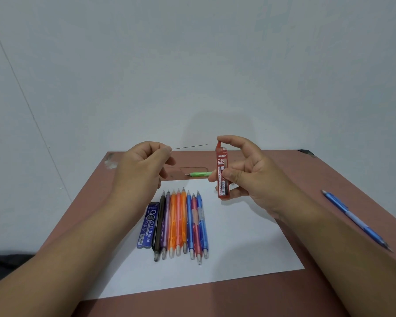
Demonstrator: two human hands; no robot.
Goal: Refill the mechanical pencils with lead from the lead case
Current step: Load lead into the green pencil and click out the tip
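Observation:
My right hand holds a red lead case upright above the table, index finger on its top. My left hand pinches one thin lead stick that points right toward the case. A green mechanical pencil lies on the table behind the hands, partly hidden by the case. Several mechanical pencils in black, purple, orange, blue and pink lie side by side on a white sheet.
A blue lead case lies left of the pencil row. One blue mechanical pencil lies apart on the brown table at the right. A pale wall stands right behind the table's far edge.

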